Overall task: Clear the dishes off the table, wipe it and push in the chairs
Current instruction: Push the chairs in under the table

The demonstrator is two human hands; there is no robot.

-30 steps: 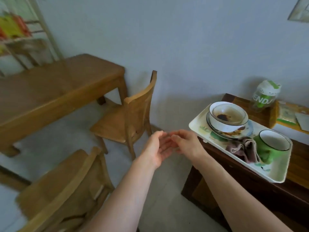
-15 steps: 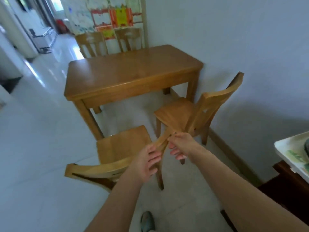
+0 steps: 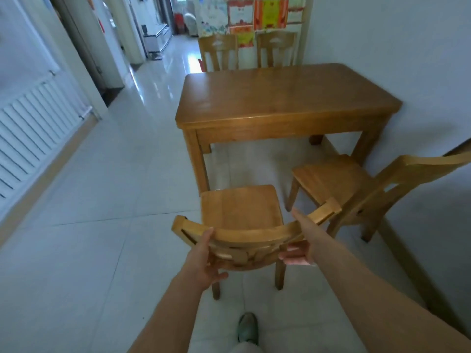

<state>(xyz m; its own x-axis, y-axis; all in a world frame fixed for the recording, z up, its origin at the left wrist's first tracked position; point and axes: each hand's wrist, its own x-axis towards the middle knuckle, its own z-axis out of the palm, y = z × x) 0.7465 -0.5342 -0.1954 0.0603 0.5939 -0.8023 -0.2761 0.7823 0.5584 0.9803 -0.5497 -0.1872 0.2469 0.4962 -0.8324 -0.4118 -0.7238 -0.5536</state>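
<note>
Since the earlier frame, both hands have spread apart along the curved top rail of the near chair (image 3: pixel 242 212), low in the middle of the frame. Now the left hand (image 3: pixel 206 261) grips the rail near its left end, thumb on top and fingers curled under, and the right hand (image 3: pixel 297 247) grips it nearer the right end in the same way. I judge this wide hold serves to steer the chair straight towards the table (image 3: pixel 283 103), which stands just above it in the frame with a bare, clean-looking top. A second chair (image 3: pixel 356 184) at the right is turned at an angle and pulled out too. Two more chairs (image 3: pixel 244 50) stand at the far side of the table. The floor (image 3: pixel 107 194) is pale glossy tile; a white radiator (image 3: pixel 35 128) is at the left, and coloured papers (image 3: pixel 254 14) hang at the top.
</note>
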